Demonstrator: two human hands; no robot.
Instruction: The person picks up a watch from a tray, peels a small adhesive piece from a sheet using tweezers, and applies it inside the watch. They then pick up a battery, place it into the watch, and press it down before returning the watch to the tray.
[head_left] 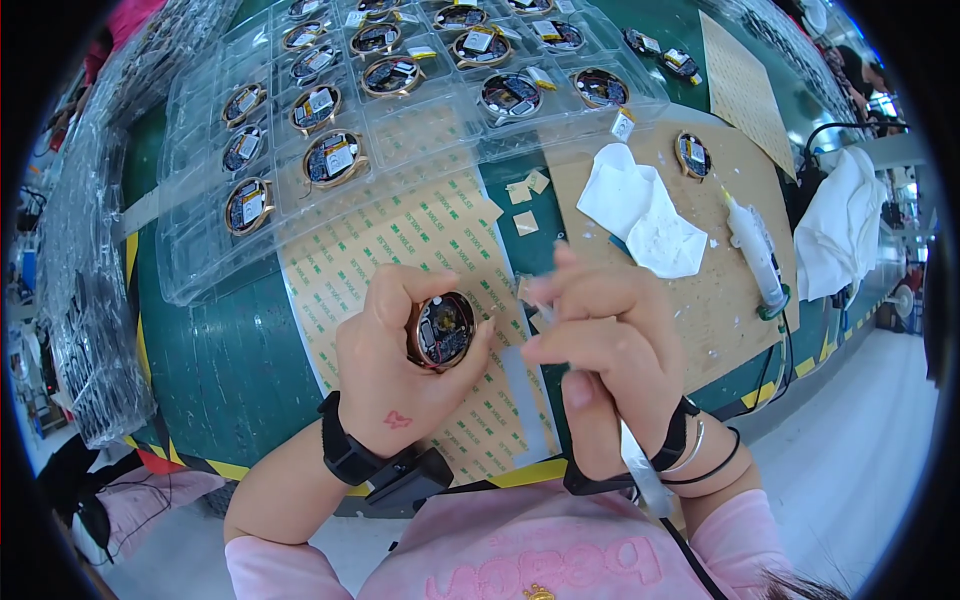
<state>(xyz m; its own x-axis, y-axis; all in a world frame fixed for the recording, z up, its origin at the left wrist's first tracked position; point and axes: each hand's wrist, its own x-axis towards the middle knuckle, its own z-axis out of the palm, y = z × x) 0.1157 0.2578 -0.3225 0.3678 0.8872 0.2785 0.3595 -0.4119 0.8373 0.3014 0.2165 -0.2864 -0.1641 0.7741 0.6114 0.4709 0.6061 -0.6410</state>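
My left hand [385,365] is closed round a round watch case [446,330], gripping its rim between thumb and fingers. The open side of the case faces up, with a dark circuit board and small parts inside. To its right, my right hand [620,350] is closed on a pair of silver tweezers [643,470]. Their flat back end sticks out below the palm; the tips are blurred at the fingers. The two hands are apart. Beneath them lies a tan adhesive sheet [370,255] with green print.
A clear plastic tray [215,270] holds several watch cases at the back. Small tan adhesive pieces [526,223] lie right of the sheet. On a brown board [720,330] are white wipes [645,215], another watch case [693,155] and a white glue dispenser [756,250]. Bubble wrap [95,250] covers the left edge.
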